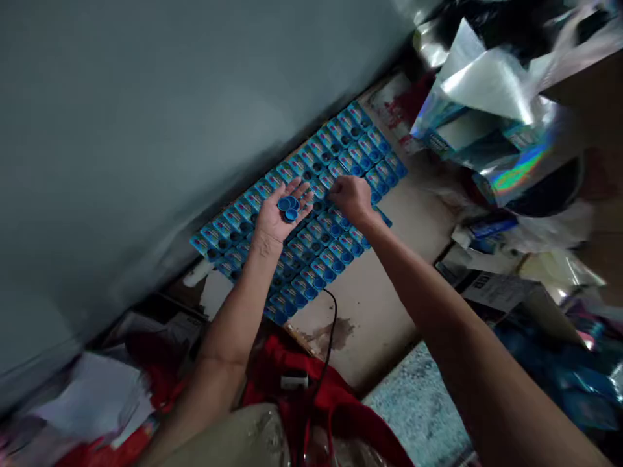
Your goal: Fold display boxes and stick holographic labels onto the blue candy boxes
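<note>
My left hand [275, 219] is turned palm up, fingers slightly curled, with several small round blue caps [291, 206] resting in it. To its right, my right hand [350, 196] hovers low over or touches the rows of blue printed cards [311, 283]; its fingers are curled closed, and whatever they pinch is hidden. The cards lie side by side in several slanting rows. Many in the nearer and right-hand rows carry a round blue piece at one end, while others show a dark round spot there.
A grey wall [146, 97] runs along the cards' far side. Shiny plastic bags [491, 84] crowd the right. A black cable [333, 318] crosses the pale worktop [374, 285]. Red cloth [335, 389] lies in front, with white papers [97, 395] at lower left.
</note>
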The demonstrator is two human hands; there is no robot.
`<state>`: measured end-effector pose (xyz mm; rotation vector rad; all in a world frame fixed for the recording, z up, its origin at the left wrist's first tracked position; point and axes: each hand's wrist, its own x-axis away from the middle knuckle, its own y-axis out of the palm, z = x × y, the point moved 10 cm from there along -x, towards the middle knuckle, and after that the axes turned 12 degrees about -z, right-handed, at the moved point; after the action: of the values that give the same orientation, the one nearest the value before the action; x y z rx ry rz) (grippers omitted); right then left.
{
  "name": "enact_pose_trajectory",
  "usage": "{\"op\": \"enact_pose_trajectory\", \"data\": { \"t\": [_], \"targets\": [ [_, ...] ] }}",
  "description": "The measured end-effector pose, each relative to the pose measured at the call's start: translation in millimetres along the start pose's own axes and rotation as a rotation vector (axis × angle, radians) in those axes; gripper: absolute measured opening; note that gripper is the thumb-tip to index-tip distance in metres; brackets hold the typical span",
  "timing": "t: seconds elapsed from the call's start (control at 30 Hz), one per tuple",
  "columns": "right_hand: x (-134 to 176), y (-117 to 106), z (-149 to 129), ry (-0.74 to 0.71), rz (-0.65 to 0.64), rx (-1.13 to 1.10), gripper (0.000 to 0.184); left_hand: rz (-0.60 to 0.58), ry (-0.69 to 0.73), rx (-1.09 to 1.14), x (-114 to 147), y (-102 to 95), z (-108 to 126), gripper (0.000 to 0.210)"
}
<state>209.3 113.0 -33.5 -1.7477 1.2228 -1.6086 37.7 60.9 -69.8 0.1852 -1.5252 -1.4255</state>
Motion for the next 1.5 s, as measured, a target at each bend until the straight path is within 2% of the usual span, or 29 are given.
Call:
{"op": "enact_pose_trajectory", "data": {
  "t": [0.13,0.27,0.33,0.4,0.47,0.57,0.63,0.73,0.87,1.0,1.1,1.23,1.3,1.37,1.43,1.5],
  "targets": [
    [-20,4,11,0.07,-0.101,0.051,0.014,-0.022,-0.028,0.046,-7,-2.7,-3,0.042],
    [-22,-4,7,0.047,-0.06,0.043,0.024,-0.036,-0.032,0.039,-9,-3.1,-6,0.042],
    [-9,-7,-7,-0.012,-0.021,0.02,0.02,-0.015,-0.035,0.024,-6,-5.7,-7,0.042],
    [14,-10,-30,-0.142,0.046,-0.053,0.012,0.011,-0.058,0.012,-2,-9.1,-11,0.042],
    [41,-11,-58,-0.321,0.107,-0.149,0.016,0.048,-0.071,0.0,1,-13.3,-15,0.041],
    [67,4,-87,-0.485,0.065,-0.206,0.024,0.102,-0.067,-0.018,2,-18.0,-22,0.036],
    [72,18,-93,-0.494,0.022,-0.196,0.025,0.107,-0.068,-0.023,3,-18.2,-28,0.035],
    [74,27,-94,-0.519,0.048,-0.183,0.021,0.086,-0.061,0.007,5,-17.5,-36,0.034],
    [77,22,-97,-0.632,0.103,-0.216,0.016,0.045,-0.052,0.067,5,-16.8,-37,0.037],
    [68,17,-93,-0.648,0.084,-0.257,0.023,-0.002,-0.098,0.057,3,-13.1,-33,0.044],
    [65,18,-96,-0.691,0.065,-0.279,0.021,-0.017,-0.124,0.067,-1,-11.7,-33,0.045],
    [58,8,-90,-0.662,0.103,-0.462,0.015,0.039,-0.108,0.092,-4,-16.4,-31,0.037],
    [48,-1,-72,-0.587,0.128,-0.617,0.011,0.059,-0.088,0.075,-3,-17.3,-25,0.035],
    [37,-8,-44,-0.451,0.168,-0.708,0.01,0.056,-0.062,0.044,0,-15.9,-14,0.035],
    [29,-8,-20,-0.312,0.175,-0.67,0.008,0.056,-0.022,0.018,5,-14.9,-1,0.035],
    [25,0,-9,-0.215,0.123,-0.527,0.004,0.062,0.019,0.004,9,-14.3,12,0.035]
  ]
}}
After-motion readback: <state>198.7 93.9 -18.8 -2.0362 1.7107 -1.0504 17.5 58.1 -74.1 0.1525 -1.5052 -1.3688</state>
